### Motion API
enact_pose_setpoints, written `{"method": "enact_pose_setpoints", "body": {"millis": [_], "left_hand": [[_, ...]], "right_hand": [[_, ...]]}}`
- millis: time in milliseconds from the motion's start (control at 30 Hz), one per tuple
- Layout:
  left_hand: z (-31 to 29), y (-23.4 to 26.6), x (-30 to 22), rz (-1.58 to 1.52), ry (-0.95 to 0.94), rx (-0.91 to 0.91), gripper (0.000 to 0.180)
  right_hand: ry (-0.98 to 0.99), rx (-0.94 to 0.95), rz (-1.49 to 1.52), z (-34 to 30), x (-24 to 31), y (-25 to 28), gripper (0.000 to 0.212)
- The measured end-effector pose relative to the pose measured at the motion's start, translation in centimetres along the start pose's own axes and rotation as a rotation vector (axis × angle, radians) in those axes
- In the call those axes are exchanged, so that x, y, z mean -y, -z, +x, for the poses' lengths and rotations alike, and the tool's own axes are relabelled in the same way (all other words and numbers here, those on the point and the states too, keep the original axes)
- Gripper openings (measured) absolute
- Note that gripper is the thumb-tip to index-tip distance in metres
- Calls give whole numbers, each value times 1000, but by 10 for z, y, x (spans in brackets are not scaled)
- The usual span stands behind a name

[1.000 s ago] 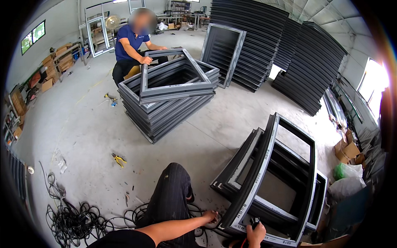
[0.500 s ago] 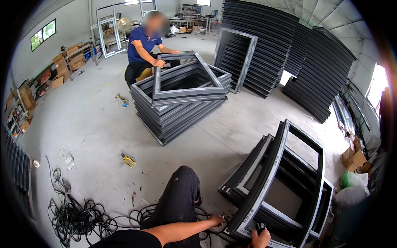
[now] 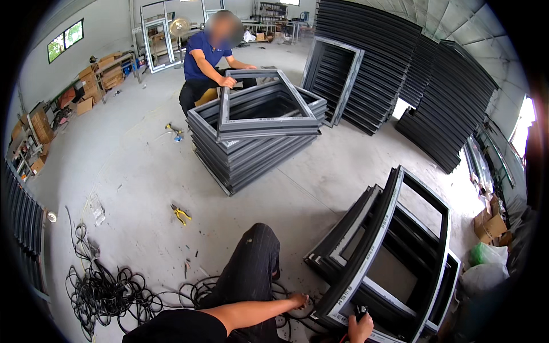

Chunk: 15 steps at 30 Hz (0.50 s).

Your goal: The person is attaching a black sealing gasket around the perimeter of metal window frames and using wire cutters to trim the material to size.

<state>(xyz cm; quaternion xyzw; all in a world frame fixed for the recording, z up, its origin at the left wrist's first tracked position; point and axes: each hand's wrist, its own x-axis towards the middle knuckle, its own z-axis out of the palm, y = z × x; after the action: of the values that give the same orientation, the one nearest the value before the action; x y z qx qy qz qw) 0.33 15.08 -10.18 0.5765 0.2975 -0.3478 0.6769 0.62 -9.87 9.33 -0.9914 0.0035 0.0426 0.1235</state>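
Note:
My right hand (image 3: pixel 360 328) is closed around a small black hand tool (image 3: pixel 360 311) at the near corner of a dark grey window frame (image 3: pixel 374 243). Which kind of tool it is, I cannot make out. That frame lies tilted on top of other frames (image 3: pixel 343 228). Just left of the same corner, my left hand (image 3: pixel 298 300) has its fingers drawn together; anything in them is too small to see. Black cord (image 3: pixel 286 314) runs across the floor beneath that hand, from a tangled heap (image 3: pixel 108 297) on the left past my bent knee (image 3: pixel 251 251).
Across the floor a seated person (image 3: pixel 209 63) grips a frame (image 3: pixel 266 123) atop a stack of frames (image 3: pixel 257 160). Yellow-handled pliers (image 3: pixel 181 214) lie on the concrete. Tall frame stacks (image 3: pixel 366 63) stand at the back right. Plastic bags (image 3: pixel 486 268) and a cardboard box (image 3: pixel 490 223) sit at right.
The view has shifted slightly, so the far stack and the other person appear further right. Both my hands stay almost where they were by the frame's corner.

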Motion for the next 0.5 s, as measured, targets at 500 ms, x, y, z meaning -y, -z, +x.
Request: {"method": "enact_pose_setpoints", "body": {"millis": [500], "left_hand": [[7,-4,9,43,-75,-3,31]], "right_hand": [[-6,27,54,-1,12,8,61]]}}
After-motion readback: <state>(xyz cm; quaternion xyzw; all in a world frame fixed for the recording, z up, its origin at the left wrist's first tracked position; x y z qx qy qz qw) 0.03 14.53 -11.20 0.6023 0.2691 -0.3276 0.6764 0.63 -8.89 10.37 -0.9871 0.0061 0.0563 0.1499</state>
